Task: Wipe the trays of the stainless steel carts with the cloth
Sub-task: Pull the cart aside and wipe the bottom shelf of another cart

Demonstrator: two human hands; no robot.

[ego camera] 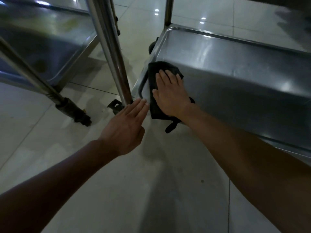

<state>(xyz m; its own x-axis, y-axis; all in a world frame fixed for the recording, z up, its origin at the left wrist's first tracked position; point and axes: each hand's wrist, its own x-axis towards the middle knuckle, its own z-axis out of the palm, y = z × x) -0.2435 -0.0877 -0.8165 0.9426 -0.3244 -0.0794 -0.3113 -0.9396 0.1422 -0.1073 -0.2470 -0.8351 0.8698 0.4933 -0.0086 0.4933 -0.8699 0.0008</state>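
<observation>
A: Forearms are seen nearest the lens, both reaching forward and down. State of the hands?

B: Left hand [125,126] is flat, fingers straight and together, nothing held; its fingertips [143,102] are laid at the near corner of the tray [235,64], just beside the cart post [114,52]. Right hand [170,93] is spread flat, palm down, pressed on the black cloth [155,105]; no curl round it is seen.

A: Where is the cloth placed?

B: At the tray's near-left end, against the raised rim [142,84]; one tail is hung over the near edge.

A: Key relation for the next stroke?

B: The tray's long axis is run from the hands away to the right. Nearly all the unwiped-looking steel is judged to lie right of the cloth, so the right hand is the nearer one for it.

A: Room?

B: Open along the tray to the right; blocked on the left by rim and post. An upper shelf seems to be overhead, but it is too blurred to tell. A second cart [42,39] is stood well apart to the left, tiled floor [117,190] between.
</observation>
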